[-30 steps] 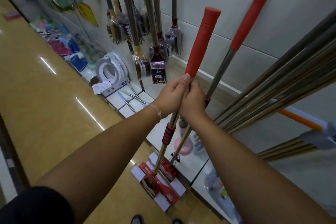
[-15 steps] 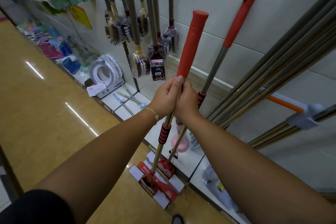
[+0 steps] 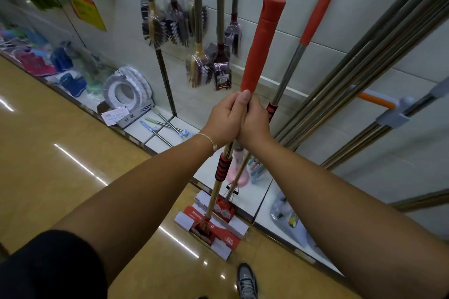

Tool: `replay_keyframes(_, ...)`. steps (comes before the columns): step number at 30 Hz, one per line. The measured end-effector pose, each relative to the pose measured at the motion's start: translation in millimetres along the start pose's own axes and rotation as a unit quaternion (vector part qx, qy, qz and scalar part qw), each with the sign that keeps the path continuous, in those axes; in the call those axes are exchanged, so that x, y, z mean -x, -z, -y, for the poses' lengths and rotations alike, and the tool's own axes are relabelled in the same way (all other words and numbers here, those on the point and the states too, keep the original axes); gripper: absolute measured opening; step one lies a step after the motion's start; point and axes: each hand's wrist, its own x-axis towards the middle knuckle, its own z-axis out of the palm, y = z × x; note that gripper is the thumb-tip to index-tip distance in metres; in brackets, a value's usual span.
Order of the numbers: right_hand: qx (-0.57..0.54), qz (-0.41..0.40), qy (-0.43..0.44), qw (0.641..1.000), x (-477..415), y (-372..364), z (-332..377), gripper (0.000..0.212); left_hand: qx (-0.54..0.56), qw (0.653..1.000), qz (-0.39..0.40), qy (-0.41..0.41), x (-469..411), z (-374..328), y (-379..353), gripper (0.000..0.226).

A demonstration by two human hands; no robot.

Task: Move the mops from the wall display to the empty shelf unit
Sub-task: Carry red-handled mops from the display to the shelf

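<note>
Left hand [image 3: 224, 118] and right hand [image 3: 255, 124], pressed together, clasp the red-gripped metal-shafted mop [image 3: 263, 41] just below its grip; mop head [image 3: 206, 228] on the floor.

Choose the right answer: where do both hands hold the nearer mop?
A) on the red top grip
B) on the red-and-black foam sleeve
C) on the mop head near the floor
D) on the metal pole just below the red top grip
D: the left hand and the right hand grip the pole of the nearer mop just under its red top grip, above the red-and-black foam sleeve.
</note>
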Motion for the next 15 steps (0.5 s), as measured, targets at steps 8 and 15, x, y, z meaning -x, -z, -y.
replay_keyframes(8,-0.048,0.008,-0.063,0.997,45.1,7.8,30.8,0.034,0.006,0.998,0.058,0.026,34.8,-25.8,15.5,0.03)
replay_keyframes(15,-0.026,-0.019,-0.015,0.999,69.8,34.1,69.6,0.036,0.071,0.993,0.091,0.009,48.1,-61.9,24.8,0.033)
